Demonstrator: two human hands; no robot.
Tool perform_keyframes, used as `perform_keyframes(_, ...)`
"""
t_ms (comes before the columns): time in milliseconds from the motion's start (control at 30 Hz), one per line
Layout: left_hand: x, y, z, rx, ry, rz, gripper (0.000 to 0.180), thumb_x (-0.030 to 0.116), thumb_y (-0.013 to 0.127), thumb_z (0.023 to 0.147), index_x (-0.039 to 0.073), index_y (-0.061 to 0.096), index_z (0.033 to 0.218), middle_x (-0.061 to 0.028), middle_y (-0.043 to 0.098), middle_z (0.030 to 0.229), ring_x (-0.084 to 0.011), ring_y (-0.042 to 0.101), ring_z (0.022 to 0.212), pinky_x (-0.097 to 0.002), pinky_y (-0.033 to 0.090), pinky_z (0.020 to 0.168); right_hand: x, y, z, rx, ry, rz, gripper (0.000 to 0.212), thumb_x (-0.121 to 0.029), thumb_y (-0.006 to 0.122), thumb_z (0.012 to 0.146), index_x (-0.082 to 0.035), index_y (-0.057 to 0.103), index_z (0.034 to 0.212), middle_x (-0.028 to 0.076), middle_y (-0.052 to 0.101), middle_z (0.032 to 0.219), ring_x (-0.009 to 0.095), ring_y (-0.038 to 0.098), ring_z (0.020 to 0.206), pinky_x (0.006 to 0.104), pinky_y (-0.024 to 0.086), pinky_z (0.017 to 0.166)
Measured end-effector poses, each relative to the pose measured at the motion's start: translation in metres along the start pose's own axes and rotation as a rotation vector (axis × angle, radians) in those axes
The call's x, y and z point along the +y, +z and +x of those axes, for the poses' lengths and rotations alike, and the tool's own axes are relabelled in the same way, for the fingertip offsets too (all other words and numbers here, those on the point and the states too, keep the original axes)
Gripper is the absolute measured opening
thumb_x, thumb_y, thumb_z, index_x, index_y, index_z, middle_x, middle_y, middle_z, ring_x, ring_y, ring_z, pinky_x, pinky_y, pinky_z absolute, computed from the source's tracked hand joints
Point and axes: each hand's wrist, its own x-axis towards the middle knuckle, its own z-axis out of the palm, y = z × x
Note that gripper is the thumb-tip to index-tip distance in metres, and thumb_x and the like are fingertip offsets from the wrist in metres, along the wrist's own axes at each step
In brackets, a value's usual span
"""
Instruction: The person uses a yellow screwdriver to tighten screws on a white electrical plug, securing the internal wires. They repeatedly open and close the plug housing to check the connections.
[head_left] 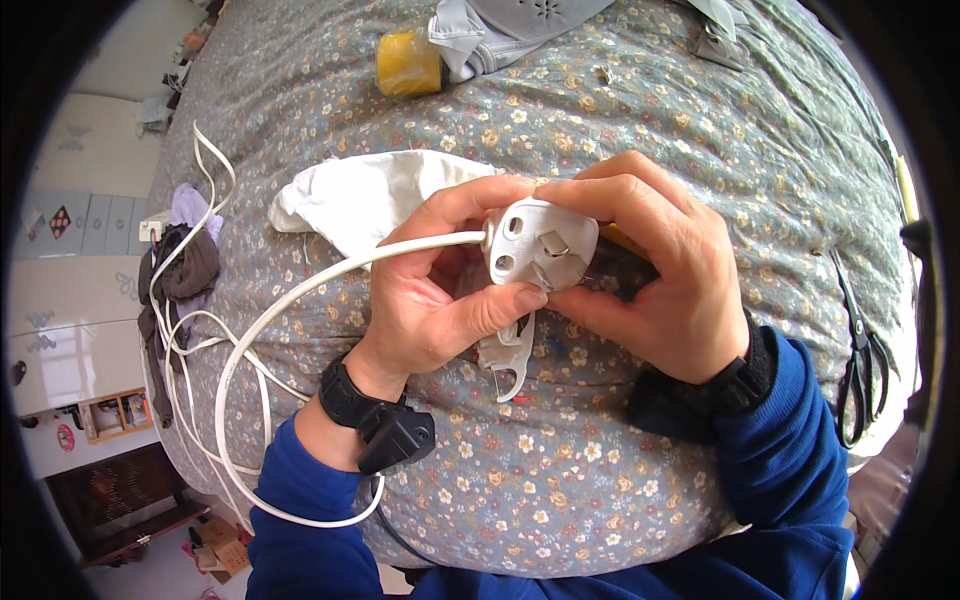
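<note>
Between my two hands is a white electric plug (550,235) with flat metal prongs and recessed holes facing up. Its thick white cord (330,272) leaves on the left and loops down past my left forearm. My left hand (420,290) grips the plug's left side, thumb along the lower edge. My right hand (665,270) pinches the plug's right side between thumb and fingers. Just below the plug lies a white plastic piece with a hooked end (510,365). A white cloth (375,195) lies behind my left hand. Something yellow shows partly behind the right fingers.
A flower-patterned cover (560,450) spreads under everything. Black scissors (858,355) lie at the right edge. A yellow tape roll (408,64) and a grey fabric item (520,25) lie at the far side. Tangled white cords (190,340) and dark cloth (190,265) are at the left.
</note>
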Motion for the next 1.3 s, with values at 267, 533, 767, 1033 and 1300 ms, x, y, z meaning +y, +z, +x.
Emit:
perform_keyframes(267,0.008,0.001,-0.002,0.024,-0.064,-0.003,0.054,0.004,0.057,0.084,-0.002,0.049,0.137,-0.0106,0.063,0.116,-0.0153,0.062,0.105,-0.0314,0.051,0.093,-0.001,0.0,0.0,-0.012,0.019,-0.009,0.051,-0.004,0.083,0.061,-0.001,0.064,0.108,0.012,0.063,0.097,0.026,0.066,0.085,0.0319,0.054,0.074)
perform_keyframes(533,0.01,-0.004,-0.002,-0.01,-0.151,-0.05,0.058,0.008,0.061,0.083,-0.003,0.048,0.138,-0.0114,0.063,0.118,-0.0166,0.063,0.106,-0.0315,0.051,0.093,-0.003,-0.002,-0.004,-0.083,0.101,0.058,0.051,-0.008,0.086,0.06,0.0,0.064,0.104,0.011,0.064,0.092,0.024,0.066,0.081,0.031,0.053,0.07)
perform_keyframes(767,0.002,0.0,0.001,0.008,-0.079,-0.069,0.069,0.012,0.083,0.079,-0.002,0.047,0.136,-0.0114,0.063,0.119,-0.0155,0.063,0.107,-0.0299,0.052,0.093,-0.003,-0.007,0.001,-0.065,0.091,0.008,0.062,-0.016,0.091,0.058,0.0,0.063,0.112,0.01,0.064,0.094,0.023,0.065,0.084,0.031,0.053,0.074)
perform_keyframes(1033,-0.007,-0.007,0.005,0.191,0.004,-0.112,0.067,0.013,0.082,0.082,-0.003,0.043,0.134,-0.0139,0.064,0.119,-0.0179,0.065,0.107,-0.0311,0.054,0.094,-0.008,-0.032,-0.003,-0.196,0.089,-0.162,0.027,-0.001,0.079,0.066,-0.005,0.073,0.092,0.006,0.059,0.088,0.023,0.058,0.085,0.0336,0.048,0.075)
perform_keyframes(1300,-0.007,-0.006,0.005,0.186,0.011,-0.125,0.066,0.011,0.081,0.082,-0.002,0.043,0.134,-0.0135,0.063,0.12,-0.0171,0.065,0.108,-0.0305,0.053,0.095,-0.015,-0.027,-0.003,-0.265,-0.009,-0.214,0.028,-0.004,0.078,0.067,-0.007,0.073,0.094,0.007,0.057,0.09,0.027,0.055,0.086,0.0369,0.046,0.076)
